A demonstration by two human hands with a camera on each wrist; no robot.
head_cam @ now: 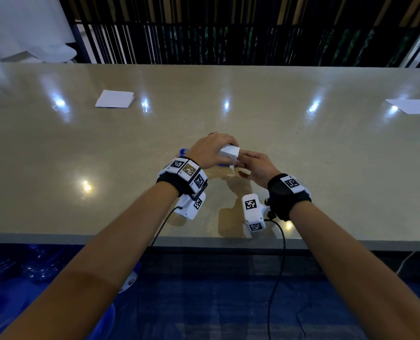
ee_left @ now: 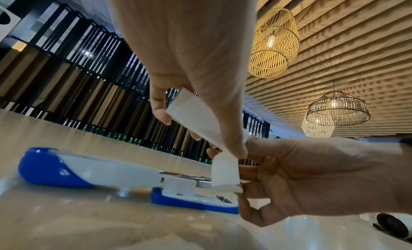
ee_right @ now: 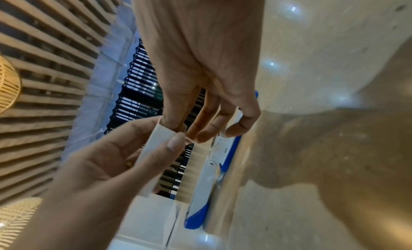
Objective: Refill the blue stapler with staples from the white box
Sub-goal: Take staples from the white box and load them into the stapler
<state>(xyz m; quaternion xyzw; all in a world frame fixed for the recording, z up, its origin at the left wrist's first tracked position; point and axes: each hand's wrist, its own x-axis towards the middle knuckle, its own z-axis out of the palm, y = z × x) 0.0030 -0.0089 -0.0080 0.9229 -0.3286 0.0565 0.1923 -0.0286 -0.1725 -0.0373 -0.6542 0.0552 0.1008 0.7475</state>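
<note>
- Right hand pinches the open flap of the white box; left hand grips its body above the tabletop.
- The box looks light, thin card, likely crushable: hold its sides.
- Blue stapler lies opened flat just beyond.

The scene is lit dimly and warmly from overhead. Small bright glare spots are reflected in the glossy beige stone tabletop, and soft shadows are cast on it beneath the wrists. In the left wrist view, glowing bulbs are seen inside woven rattan pendant lamps. Strong wide-angle bending is shown at all edges. Both wrist views are softened by blur, most heavily near the lens.
</note>
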